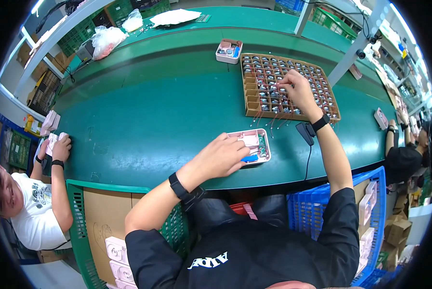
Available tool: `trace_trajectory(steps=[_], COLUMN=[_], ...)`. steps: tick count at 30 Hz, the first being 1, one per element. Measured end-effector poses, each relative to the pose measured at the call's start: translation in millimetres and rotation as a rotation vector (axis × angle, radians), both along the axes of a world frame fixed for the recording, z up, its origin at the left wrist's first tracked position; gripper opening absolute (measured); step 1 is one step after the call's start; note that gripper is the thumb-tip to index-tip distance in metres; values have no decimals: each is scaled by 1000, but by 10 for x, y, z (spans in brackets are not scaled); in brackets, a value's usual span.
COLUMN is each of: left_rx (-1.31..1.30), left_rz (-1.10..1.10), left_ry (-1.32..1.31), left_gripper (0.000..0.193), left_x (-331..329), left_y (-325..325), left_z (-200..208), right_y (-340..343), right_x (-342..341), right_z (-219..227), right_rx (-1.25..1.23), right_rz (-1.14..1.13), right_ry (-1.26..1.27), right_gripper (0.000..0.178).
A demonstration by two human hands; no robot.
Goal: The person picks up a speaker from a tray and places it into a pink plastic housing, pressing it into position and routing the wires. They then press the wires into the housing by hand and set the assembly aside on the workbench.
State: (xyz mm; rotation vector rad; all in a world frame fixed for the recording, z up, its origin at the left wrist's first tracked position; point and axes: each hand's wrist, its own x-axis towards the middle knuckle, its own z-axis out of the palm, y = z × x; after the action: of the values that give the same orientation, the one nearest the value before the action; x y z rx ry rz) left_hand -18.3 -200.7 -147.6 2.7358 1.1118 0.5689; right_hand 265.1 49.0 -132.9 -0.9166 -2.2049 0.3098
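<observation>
On the green work surface lies a pale pink plastic housing point(267, 150), holding a green circuit board and a blue battery-like block. My left hand point(220, 155) grips its left side, with fingers laid across the top and covering part of the inside. Farther off stands a divided cardboard tray point(250, 98), its cells mostly filled with small silvery parts on thin red wires. Over the middle of this tray, my right hand point(297, 89) pinches thumb and fingers together among the parts; what lies between the fingertips is too small to make out.
Another pink housing point(228, 51) sits left of the tray. A black clip-like device point(304, 133) hangs by my right wrist on a cable. Green point(76, 212) and blue point(380, 212) crates flank me with pink shells. A metal post point(353, 50) rises beyond the tray. Co-workers sit at both sides.
</observation>
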Motion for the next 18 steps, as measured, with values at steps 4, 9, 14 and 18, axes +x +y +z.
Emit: trace_trajectory(steps=[4,9,14,18], left_rx=[-10,-35,-43,-49], left_rz=[13,23,9,15], left_ry=[-12,2,18,11], left_gripper=[22,19,20,18], left_x=[-56,-94,-57,-98], left_y=[36,52,97,88], left_z=[-14,-93,-148,-145], right_y=[139,120,151,53], right_x=[11,-130,-42,33], right_z=[-47,2,-122,-211], right_rx=[61,-244,-247,-237], right_rz=[-65,-165,-105,-10], right_ry=[99,313,279,211], right_gripper=[8,9,15,20])
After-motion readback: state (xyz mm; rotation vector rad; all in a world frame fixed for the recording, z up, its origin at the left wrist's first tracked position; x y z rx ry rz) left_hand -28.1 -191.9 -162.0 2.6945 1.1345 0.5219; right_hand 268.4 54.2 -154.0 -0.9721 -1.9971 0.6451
